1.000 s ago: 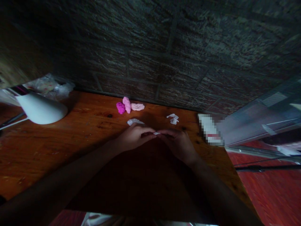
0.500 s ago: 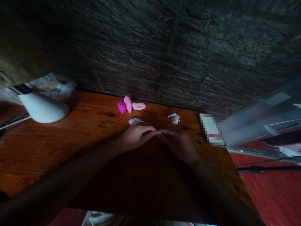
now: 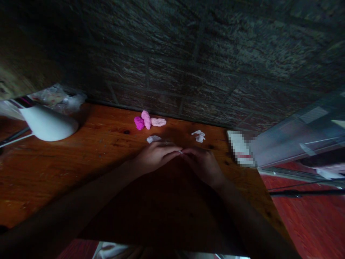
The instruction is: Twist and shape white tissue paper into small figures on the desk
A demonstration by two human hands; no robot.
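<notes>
My left hand (image 3: 153, 156) and my right hand (image 3: 202, 163) meet fingertip to fingertip over the wooden table (image 3: 81, 158). Both pinch a tiny white piece (image 3: 181, 151) between them, too small to name. Just beyond my left hand lies a small white scrap (image 3: 153, 138). Further back, near the wall, sit three small lumps: a magenta lump (image 3: 139, 123), a pink lump (image 3: 146, 119) and a pale pink lump (image 3: 158, 122). Another crumpled white scrap (image 3: 198, 135) lies beyond my right hand.
A white lamp head (image 3: 47, 124) rests at the table's left, with crumpled clear plastic (image 3: 58, 96) behind it. A dark brick-pattern wall (image 3: 188, 64) backs the table. A blurred white packet (image 3: 239, 148) lies at the right edge, beside a glass panel (image 3: 302, 133) and red floor (image 3: 309, 223).
Both hands have stayed together at the table's middle, shifting only slightly; the fingers of my left hand look a little more stretched out over the pinch.
</notes>
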